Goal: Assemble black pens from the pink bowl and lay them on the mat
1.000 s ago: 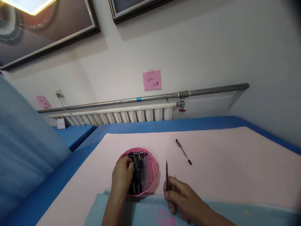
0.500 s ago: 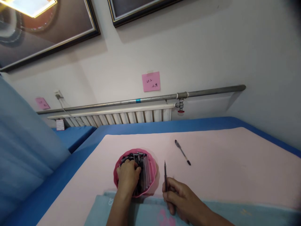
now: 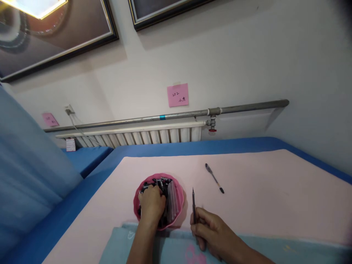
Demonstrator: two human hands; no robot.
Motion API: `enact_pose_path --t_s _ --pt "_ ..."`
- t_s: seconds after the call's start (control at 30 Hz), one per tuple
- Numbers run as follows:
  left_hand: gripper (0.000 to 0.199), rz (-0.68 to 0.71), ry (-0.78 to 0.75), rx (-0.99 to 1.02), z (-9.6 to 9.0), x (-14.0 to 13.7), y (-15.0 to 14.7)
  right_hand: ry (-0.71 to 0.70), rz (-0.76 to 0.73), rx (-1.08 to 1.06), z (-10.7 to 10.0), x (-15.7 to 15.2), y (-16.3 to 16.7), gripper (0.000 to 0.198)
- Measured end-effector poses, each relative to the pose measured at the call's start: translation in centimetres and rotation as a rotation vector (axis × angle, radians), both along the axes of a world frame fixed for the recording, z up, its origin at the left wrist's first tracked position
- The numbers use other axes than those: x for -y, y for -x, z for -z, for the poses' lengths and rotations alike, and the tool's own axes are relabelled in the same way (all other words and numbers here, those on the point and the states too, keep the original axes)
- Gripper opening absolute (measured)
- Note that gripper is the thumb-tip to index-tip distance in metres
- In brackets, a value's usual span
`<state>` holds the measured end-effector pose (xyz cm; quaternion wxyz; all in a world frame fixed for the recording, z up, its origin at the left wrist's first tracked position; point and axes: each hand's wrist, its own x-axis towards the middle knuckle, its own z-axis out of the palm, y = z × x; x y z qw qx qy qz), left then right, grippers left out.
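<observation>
My left hand [image 3: 152, 203] reaches down into a pink scalloped basket [image 3: 180, 200]. Its fingers are curled in among dark pen caps and other small pen parts [image 3: 166, 181], and the fingertips are hidden. Clear pen barrels [image 3: 172, 201] lie side by side along the basket's right side. My right hand [image 3: 210, 231] is closed around an uncapped pen [image 3: 193, 205], held upright with the point at the top. Beyond it, a capped pen [image 3: 214, 178] with a dark end lies at a slant on the pink table top.
The pink sheet [image 3: 253, 190] covers a blue-edged table [image 3: 192, 147]. A folded light blue cloth [image 3: 170, 247] lies along the near edge, beneath my forearms. Behind the table are a white radiator [image 3: 154, 136] and a metal pipe [image 3: 247, 107]. A blue curtain [image 3: 30, 176] hangs at left.
Inside the basket, my left hand has shifted slightly, with its thumb now closer to the fingers. My right hand keeps the pen upright in the same place. The view has moved very slightly.
</observation>
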<state>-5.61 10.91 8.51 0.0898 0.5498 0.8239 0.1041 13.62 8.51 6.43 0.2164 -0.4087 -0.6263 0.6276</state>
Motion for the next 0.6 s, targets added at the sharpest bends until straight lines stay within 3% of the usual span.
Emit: enact_pose_path --t_s 0.2,0.3,0.4,0.5,0.6 --pt "0.015 -0.021 -0.040 0.076 0.2 0.6 0.7 0.007 0.011 -0.015 0.1 0.2 0.0 0.007" --pt "0.017 -0.007 -0.212 0.295 0.1 1.3 0.9 0.059 0.049 -0.075 0.2 0.0 0.0 0.004" --pt "0.016 0.152 -0.323 0.707 -0.1 2.0 -0.2 0.129 0.169 -0.288 -0.3 -0.4 -0.2 0.008" --pt "0.014 0.367 -0.213 0.976 -0.5 2.6 -2.3 0.175 0.347 -0.538 -1.2 -0.7 -0.6 0.016" --pt "0.014 0.484 -0.136 1.125 -1.0 3.1 -3.9 0.142 0.432 -0.668 -2.1 -0.7 -0.9 0.018"
